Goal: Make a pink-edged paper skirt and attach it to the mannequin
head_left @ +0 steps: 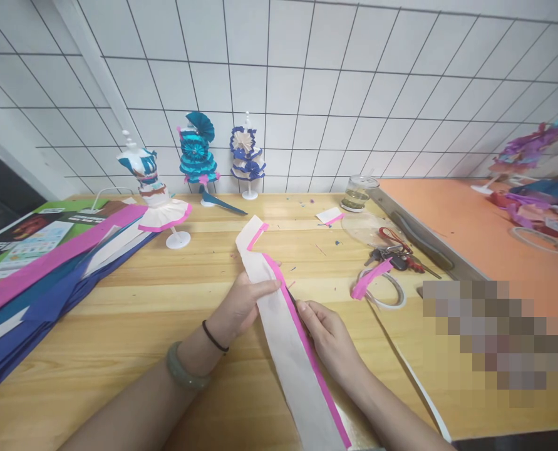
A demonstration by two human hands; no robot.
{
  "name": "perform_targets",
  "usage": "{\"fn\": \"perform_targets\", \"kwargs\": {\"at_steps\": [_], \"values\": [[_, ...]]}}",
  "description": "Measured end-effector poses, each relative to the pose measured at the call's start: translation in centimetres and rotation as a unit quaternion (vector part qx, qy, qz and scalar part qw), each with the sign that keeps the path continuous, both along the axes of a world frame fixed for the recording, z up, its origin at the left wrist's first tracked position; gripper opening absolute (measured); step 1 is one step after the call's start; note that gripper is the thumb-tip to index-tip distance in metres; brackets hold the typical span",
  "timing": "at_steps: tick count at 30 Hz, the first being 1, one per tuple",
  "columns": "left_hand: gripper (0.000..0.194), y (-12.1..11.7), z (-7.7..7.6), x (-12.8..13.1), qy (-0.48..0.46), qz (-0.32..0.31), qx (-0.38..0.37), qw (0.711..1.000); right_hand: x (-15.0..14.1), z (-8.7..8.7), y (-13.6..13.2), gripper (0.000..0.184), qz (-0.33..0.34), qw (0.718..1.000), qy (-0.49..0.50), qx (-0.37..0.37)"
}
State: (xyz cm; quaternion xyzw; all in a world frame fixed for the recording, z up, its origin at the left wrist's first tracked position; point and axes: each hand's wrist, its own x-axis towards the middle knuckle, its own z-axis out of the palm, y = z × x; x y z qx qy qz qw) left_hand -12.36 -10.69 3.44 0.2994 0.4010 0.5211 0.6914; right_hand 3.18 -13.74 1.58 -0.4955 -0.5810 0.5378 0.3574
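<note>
A long white crepe-paper strip (pixel 283 326) with a pink border along its right edge runs from the middle of the table toward me, its far end folded over. My left hand (pixel 245 304) pinches the strip, thumb on top near the pink border. My right hand (pixel 323 329) is closed at the strip's right side around scissors (pixel 292 294); just their dark blade shows, by the pink edge, and the handles are hidden in the fingers. A tiny pink sliver sticks out beside the blade.
Small dress forms in paper outfits stand at the back, including a white-and-pink skirted one (pixel 166 216). Coloured paper strips (pixel 72 275) lie at left. To the right are a tape roll (pixel 394 305) with pink paper, keys (pixel 394 257), a lidded glass cup (pixel 357 193) and a blurred-out patch.
</note>
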Motion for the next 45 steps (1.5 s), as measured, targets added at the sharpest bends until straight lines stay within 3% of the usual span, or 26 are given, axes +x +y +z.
{"fn": "perform_targets", "kwargs": {"at_steps": [7, 13, 18, 23, 45], "values": [[0.042, 0.0, 0.3, 0.0, -0.016, 0.013, 0.03, 0.999, 0.1, 0.4, 0.1, 0.043, 0.002, 1.0, 0.023, -0.008], [0.029, -0.2, -0.4, 0.4, 0.019, -0.01, 0.056, 0.998, 0.1, 0.1, 0.2, 0.042, 0.001, 0.999, 0.048, -0.012], [0.038, -0.6, -0.5, 1.1, 0.035, -0.013, 0.063, 0.997, 0.1, 0.2, 0.2, 0.042, -0.005, 0.999, 0.047, -0.005], [0.029, -1.0, -0.5, 1.5, 0.062, -0.023, 0.089, 0.994, 0.1, 0.4, 0.2, 0.04, -0.015, 0.999, 0.038, -0.001], [0.028, -1.0, -0.6, 1.6, 0.058, -0.025, 0.087, 0.994, 0.1, 0.2, 0.3, 0.039, -0.009, 0.999, 0.047, -0.003]]}}
